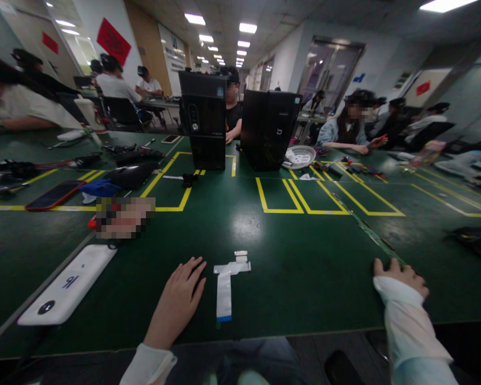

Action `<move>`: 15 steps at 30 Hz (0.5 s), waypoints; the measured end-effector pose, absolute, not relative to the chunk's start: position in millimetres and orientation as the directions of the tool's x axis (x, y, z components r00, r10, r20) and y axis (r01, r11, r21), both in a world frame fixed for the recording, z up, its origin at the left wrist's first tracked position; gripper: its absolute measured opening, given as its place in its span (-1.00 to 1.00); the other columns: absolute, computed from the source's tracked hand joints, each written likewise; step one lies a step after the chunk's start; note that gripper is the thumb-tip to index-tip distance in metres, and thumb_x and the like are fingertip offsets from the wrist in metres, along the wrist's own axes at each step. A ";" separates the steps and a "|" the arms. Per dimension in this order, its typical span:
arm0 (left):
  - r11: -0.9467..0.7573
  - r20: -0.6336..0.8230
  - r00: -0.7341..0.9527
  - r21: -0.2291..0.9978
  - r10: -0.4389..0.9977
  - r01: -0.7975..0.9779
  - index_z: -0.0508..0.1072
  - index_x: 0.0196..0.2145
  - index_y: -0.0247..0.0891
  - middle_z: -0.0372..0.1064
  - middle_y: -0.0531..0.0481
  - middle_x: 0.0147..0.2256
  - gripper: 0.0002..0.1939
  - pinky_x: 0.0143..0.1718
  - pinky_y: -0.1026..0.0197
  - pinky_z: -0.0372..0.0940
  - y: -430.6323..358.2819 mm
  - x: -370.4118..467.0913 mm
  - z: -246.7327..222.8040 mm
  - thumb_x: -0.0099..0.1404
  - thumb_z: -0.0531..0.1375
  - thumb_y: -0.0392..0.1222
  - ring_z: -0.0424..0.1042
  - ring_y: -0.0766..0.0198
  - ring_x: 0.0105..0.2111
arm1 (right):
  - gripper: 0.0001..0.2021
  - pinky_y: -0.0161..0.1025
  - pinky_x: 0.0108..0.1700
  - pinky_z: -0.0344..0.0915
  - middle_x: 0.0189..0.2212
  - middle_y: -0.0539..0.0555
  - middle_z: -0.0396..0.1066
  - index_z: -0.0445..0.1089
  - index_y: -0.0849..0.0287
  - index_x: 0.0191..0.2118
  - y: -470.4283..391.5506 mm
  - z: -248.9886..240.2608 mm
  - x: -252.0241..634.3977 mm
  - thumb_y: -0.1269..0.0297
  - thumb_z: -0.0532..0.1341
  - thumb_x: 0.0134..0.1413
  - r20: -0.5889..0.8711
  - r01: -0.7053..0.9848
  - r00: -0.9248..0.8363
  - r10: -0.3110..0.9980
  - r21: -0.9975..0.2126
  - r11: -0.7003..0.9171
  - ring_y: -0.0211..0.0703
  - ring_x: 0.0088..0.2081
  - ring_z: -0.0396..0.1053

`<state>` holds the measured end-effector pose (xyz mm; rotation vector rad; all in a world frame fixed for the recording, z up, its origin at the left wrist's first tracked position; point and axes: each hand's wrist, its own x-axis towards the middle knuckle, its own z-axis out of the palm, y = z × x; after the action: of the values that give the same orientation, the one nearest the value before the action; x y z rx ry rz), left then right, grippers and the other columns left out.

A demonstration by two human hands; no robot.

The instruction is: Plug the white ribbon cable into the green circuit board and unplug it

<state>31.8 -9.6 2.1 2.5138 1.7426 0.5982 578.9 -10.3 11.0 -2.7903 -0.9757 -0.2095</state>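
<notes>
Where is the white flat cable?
In the head view, the white flat cable lies on the green table, just right of the left hand, near the front edge.

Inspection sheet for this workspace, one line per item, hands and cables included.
Surface: green table, marked with yellow tape
Work things: white ribbon piece with blue end, between the hands; narrow green strip
Clutter: white device, red-edged phone, two black towers
Hands: left hand open beside the ribbon; right hand at the strip's near end, grip unclear
Cables: dark bundle far right
Surroundings: people seated nearby
</notes>
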 end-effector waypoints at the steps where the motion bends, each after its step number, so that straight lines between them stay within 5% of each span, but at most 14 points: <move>1: -0.374 0.298 0.299 0.237 0.907 0.897 0.32 0.14 -0.23 0.26 -0.14 0.17 -0.57 0.21 -0.13 0.12 -9.9 32.1 2.6 0.40 -0.04 -0.09 0.21 0.05 0.19 | -0.26 0.31 -0.07 0.14 0.11 0.55 0.18 0.25 0.43 0.18 -11.8 9.1 579.0 -0.10 -0.15 0.13 0.195 0.640 0.765 0.614 -0.128 -0.757 0.57 0.09 0.14; 9: -0.371 0.290 0.297 0.247 0.910 0.895 0.31 0.14 -0.23 0.27 -0.14 0.16 -0.57 0.20 -0.13 0.12 -10.8 33.5 5.3 0.39 -0.03 -0.09 0.22 0.05 0.19 | -0.30 0.36 -0.12 0.17 0.08 0.53 0.24 0.33 0.35 0.12 -31.1 -10.4 554.7 -0.10 -0.11 0.09 0.345 0.722 0.677 0.650 -0.144 -0.676 0.55 0.04 0.21; 15: -0.371 0.294 0.298 0.234 0.908 0.899 0.32 0.13 -0.24 0.27 -0.15 0.16 -0.58 0.21 -0.12 0.12 -10.9 33.6 4.8 0.39 -0.04 -0.10 0.22 0.05 0.19 | -0.29 0.27 -0.03 0.18 0.12 0.49 0.21 0.18 0.38 0.22 -35.4 -0.7 540.4 -0.07 -0.13 0.13 0.351 0.683 0.715 0.604 -0.168 -0.710 0.45 0.10 0.18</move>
<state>33.6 -10.9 4.8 2.5106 1.7482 0.5960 540.4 -35.4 -0.7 -2.6359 -1.0144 -0.3934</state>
